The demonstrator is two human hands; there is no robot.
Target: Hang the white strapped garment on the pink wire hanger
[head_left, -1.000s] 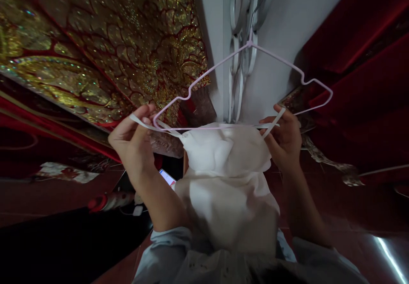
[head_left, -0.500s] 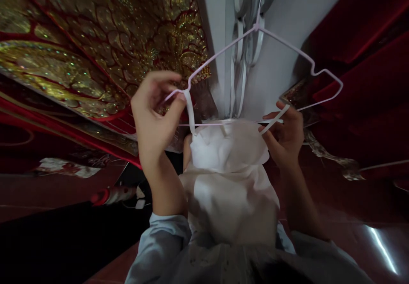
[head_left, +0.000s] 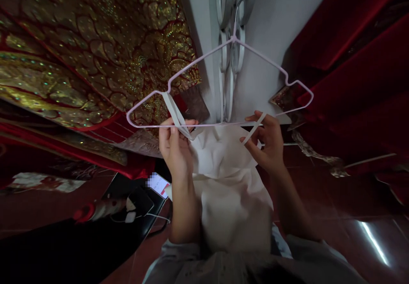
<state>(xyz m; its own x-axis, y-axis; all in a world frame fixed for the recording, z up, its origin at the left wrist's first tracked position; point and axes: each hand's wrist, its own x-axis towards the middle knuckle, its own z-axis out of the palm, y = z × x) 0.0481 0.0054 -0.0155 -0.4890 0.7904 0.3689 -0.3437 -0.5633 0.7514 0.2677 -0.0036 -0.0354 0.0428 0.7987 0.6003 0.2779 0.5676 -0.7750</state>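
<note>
A pale pink wire hanger (head_left: 201, 58) hangs in front of me, its hook up by the grey metal scrollwork. Below its lower bar is a white garment (head_left: 231, 198) with thin straps. One strap (head_left: 172, 109) is looped over the notch on the hanger's left shoulder. My left hand (head_left: 179, 152) is closed around the lower part of this strap, touching the hanger's lower bar. In my right hand (head_left: 266, 143), the other strap (head_left: 254, 128) is stretched between thumb and fingers, off the hanger and below its right shoulder.
Gold-sequined red fabric (head_left: 128, 41) hangs at left, and dark red cloth (head_left: 351, 75) at right. Grey metal scrollwork (head_left: 223, 53) stands behind the hanger. Lower left, a lit phone (head_left: 159, 184) and a white cable (head_left: 158, 217) lie on a black surface.
My left hand has come down from the hanger's left notch along the strap to the lower bar. My right hand still holds its strap. The view has shifted, revealing the phone.
</note>
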